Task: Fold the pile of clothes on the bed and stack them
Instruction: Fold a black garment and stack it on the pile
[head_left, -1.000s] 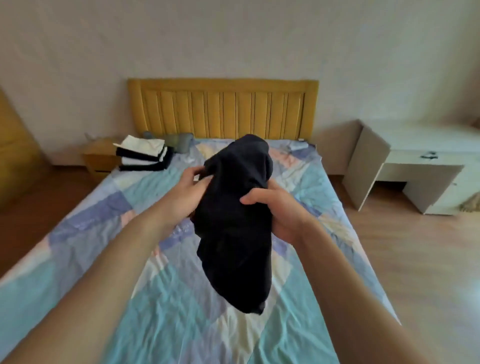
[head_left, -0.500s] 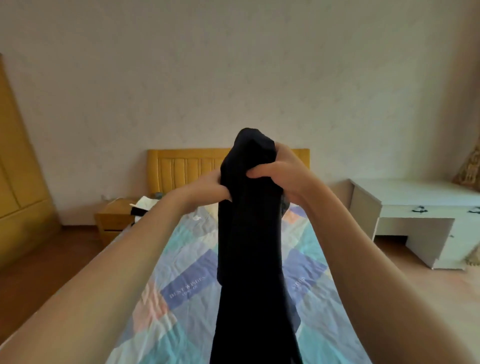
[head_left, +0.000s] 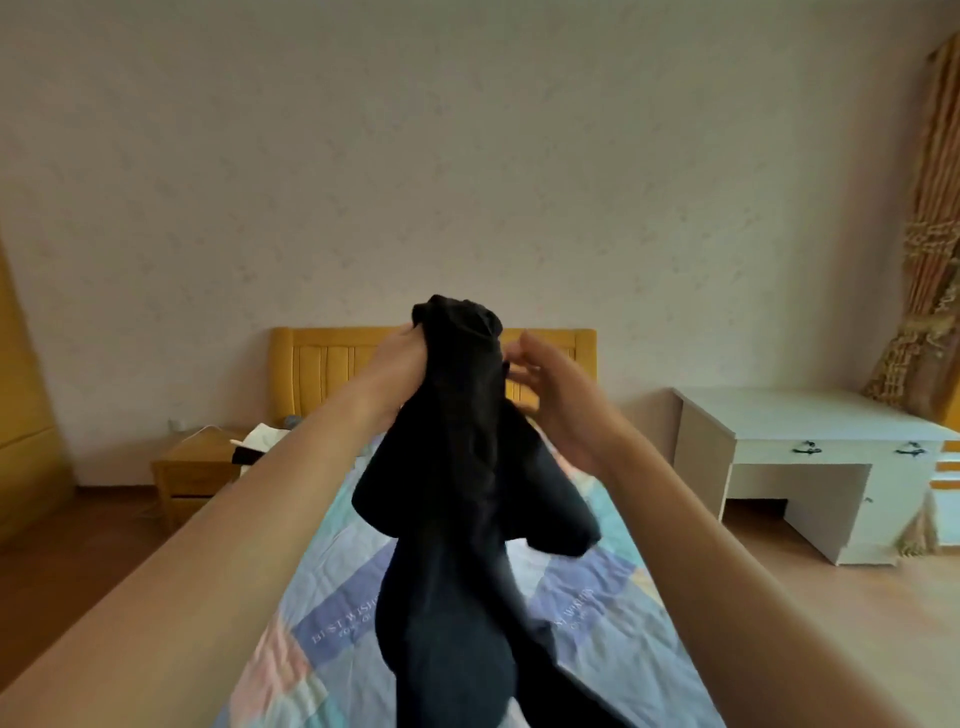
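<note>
A black garment (head_left: 462, 493) hangs in front of me, held up high over the bed (head_left: 332, 623). My left hand (head_left: 397, 371) grips its bunched top edge from the left. To the garment's right, my right hand (head_left: 545, 384) has its fingers spread, touching or just off the cloth. The garment's lower part drops out of view at the bottom. A stack of folded black and white clothes (head_left: 257, 444) lies at the bed's far left corner, mostly hidden behind my left forearm.
The bed has a patchwork cover and a yellow headboard (head_left: 322, 364). A wooden nightstand (head_left: 195, 470) stands to its left and a wardrobe (head_left: 21, 405) at the far left. On the right are a white desk (head_left: 810, 457) and a patterned curtain (head_left: 930, 270).
The garment has been lifted higher and has fallen open lengthwise. My right hand has loosened its grip and spread its fingers. The view has tilted up toward the wall.
</note>
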